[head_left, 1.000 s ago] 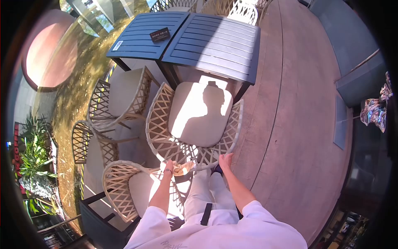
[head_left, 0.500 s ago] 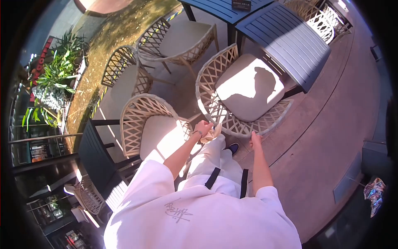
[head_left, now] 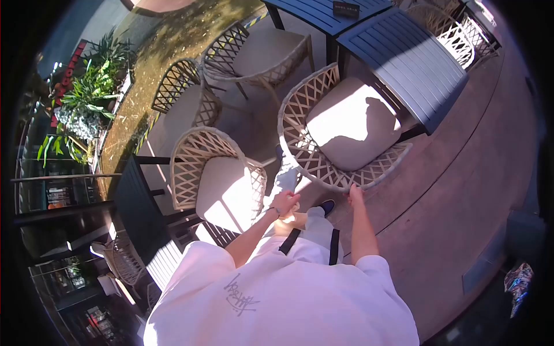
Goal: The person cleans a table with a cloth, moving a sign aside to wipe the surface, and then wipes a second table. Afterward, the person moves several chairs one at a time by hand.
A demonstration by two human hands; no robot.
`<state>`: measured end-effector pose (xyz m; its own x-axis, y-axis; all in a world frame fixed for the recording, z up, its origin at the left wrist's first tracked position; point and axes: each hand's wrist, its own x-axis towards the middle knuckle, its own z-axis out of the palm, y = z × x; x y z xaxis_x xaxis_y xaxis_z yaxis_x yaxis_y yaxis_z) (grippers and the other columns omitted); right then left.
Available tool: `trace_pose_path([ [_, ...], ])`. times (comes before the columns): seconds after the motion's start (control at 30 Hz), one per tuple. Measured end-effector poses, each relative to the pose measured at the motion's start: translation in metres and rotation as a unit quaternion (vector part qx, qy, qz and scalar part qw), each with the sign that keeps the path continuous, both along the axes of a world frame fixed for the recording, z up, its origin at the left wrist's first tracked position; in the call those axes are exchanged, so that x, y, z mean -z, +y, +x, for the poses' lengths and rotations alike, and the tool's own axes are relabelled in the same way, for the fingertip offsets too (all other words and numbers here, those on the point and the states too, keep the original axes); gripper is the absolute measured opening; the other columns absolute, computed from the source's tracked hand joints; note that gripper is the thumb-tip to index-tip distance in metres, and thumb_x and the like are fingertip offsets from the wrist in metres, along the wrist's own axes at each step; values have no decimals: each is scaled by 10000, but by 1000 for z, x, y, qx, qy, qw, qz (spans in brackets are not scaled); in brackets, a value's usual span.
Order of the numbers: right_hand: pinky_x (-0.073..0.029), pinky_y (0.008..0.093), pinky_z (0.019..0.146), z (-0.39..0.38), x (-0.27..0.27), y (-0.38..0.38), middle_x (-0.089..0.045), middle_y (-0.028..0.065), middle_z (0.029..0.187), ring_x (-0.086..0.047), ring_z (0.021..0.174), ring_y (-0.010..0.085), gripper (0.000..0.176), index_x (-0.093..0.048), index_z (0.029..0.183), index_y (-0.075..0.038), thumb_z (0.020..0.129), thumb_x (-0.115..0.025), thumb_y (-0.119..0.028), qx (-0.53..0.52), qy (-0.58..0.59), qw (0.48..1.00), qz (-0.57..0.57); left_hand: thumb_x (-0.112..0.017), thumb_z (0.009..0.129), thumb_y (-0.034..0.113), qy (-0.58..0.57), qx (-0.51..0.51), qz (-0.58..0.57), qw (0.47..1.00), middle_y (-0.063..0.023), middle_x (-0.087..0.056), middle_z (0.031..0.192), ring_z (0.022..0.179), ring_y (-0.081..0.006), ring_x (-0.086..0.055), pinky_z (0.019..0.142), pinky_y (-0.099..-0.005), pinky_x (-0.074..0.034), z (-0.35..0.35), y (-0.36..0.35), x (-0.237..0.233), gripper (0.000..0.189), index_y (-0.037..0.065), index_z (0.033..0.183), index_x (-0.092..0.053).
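My right hand [head_left: 356, 195] is closed around the rim of a woven armchair [head_left: 309, 167], at the top of its back. This chair has a pale seat cushion [head_left: 355, 144], part sunlit and part shaded, and faces a dark slatted table [head_left: 410, 63]. In front of my waist my left hand [head_left: 285, 202] is closed on a crumpled beige cloth [head_left: 293, 220], which hangs below the fingers. A second woven armchair [head_left: 213, 141] stands to the left of that hand, apart from it.
Two more woven chairs [head_left: 259, 55] stand farther back by the tables. A dark slatted table [head_left: 138, 202] is at the left. Green plants [head_left: 95, 86] grow along the far left edge. Paved floor [head_left: 438, 202] stretches to the right, with a seam across it.
My left hand has drawn back toward my body with the cloth, away from the chair. My right hand keeps its grip on the chair's rim. The view has shifted slightly and one leg has stepped forward.
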<state>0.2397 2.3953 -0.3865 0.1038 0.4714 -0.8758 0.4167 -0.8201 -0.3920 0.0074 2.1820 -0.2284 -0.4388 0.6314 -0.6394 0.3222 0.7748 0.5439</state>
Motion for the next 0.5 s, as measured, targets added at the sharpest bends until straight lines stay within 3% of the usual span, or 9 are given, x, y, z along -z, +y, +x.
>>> trace_pose_path([
  [0.17, -305, 318, 332, 1, -23, -2, -667, 154, 733, -430, 384, 130, 570, -357, 1245, 15, 947, -502, -450, 14, -1, 1000, -8, -659, 791, 582, 10, 13, -26, 1000, -163, -712, 1021, 974, -316, -676, 860, -390, -529, -23, 11, 40, 521, 103, 983, -731],
  [0.23, -332, 325, 354, -2, 11, -15, -675, 162, 791, -464, 417, 149, 645, -298, 1320, 20, 937, -522, -448, 47, -29, 998, 34, -666, 798, 550, -17, -12, -37, 999, -138, -723, 985, 942, -279, -687, 842, -369, -529, -34, 34, 36, 496, 94, 980, -737],
  [0.3, -374, 328, 392, 3, 131, -36, -653, 177, 875, -505, 476, 177, 783, -133, 1416, 12, 911, -573, -395, 0, -172, 975, 139, -677, 818, 506, 4, -33, -33, 999, -115, -731, 942, 900, -225, -696, 804, -339, -530, -51, 42, 51, 480, 69, 1009, -728],
  [0.37, -415, 335, 430, -34, 98, -65, -596, 160, 904, -532, 535, 199, 726, -207, 1362, -7, 873, -631, -336, 44, -207, 967, 143, -680, 818, 494, 5, -71, -2, 997, -114, -729, 927, 870, -229, -697, 796, -347, -530, -73, 60, 43, 452, 74, 977, -735],
  [0.43, -433, 337, 452, -85, 57, -96, -549, 141, 913, -561, 622, 203, 592, -328, 1244, -22, 845, -669, -297, 144, -102, 982, 69, -680, 793, 518, -31, -135, 24, 990, -122, -732, 942, 889, -265, -702, 814, -367, -531, -95, 73, 42, 447, 107, 958, -743],
  [0.47, -423, 318, 449, -121, -66, -87, -515, 133, 975, -571, 712, 199, 482, -394, 1106, -59, 840, -689, -332, 145, 13, 987, -73, -694, 828, 474, -43, -166, 68, 983, -113, -725, 919, 826, -234, -700, 745, -349, -535, -108, 75, 63, 415, 76, 939, -734],
  [0.5, -473, 364, 575, -136, -59, -96, -502, 156, 1161, -581, 883, 229, 589, -402, 1244, -57, 884, -614, -473, 101, 125, 972, -172, -678, 859, 447, -144, -228, 90, 959, -93, -714, 892, 797, -210, -689, 721, -337, -538, -120, 80, 65, 394, 64, 939, -720],
])
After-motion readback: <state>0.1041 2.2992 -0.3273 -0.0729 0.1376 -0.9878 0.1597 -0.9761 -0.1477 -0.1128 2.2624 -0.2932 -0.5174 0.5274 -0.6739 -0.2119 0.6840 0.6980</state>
